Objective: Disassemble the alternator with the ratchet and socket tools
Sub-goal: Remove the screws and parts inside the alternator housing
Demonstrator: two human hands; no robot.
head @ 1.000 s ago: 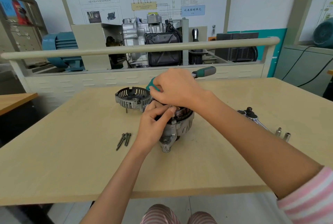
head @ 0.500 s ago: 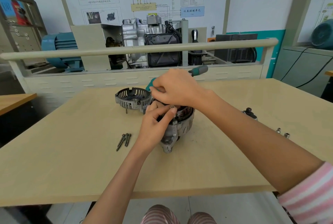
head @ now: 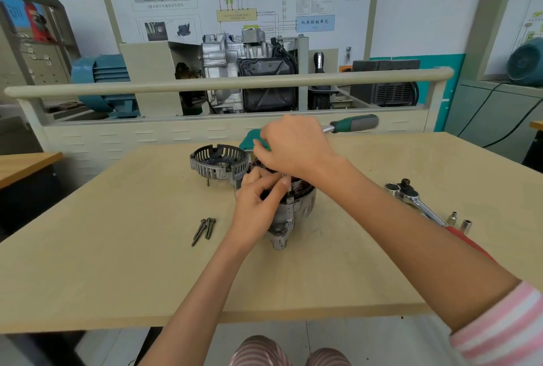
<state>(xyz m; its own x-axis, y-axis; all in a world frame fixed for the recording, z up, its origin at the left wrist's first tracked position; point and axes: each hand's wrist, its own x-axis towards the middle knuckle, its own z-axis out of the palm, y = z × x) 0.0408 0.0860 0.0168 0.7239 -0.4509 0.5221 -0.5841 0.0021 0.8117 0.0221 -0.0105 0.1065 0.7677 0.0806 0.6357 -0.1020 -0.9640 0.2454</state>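
The grey alternator body (head: 296, 212) sits at the middle of the wooden table (head: 117, 262), its open top facing up. My left hand (head: 255, 204) grips its near left rim, thumb across the top. My right hand (head: 291, 145) is curled over the alternator's far side and holds the head of a green-handled ratchet (head: 352, 124), whose handle points right and away. What the ratchet sits on is hidden under my fingers. The removed slotted end cover (head: 217, 164) lies just behind and left.
Two or three long bolts (head: 204, 229) lie left of the alternator. A chrome ratchet with a red grip (head: 417, 204) and two small sockets (head: 459, 220) lie to the right, partly behind my forearm. A rail and an engine display stand behind the table.
The green ratchet handle swung slightly left and back, then returned right. My left hand stays on the alternator, which has not moved.
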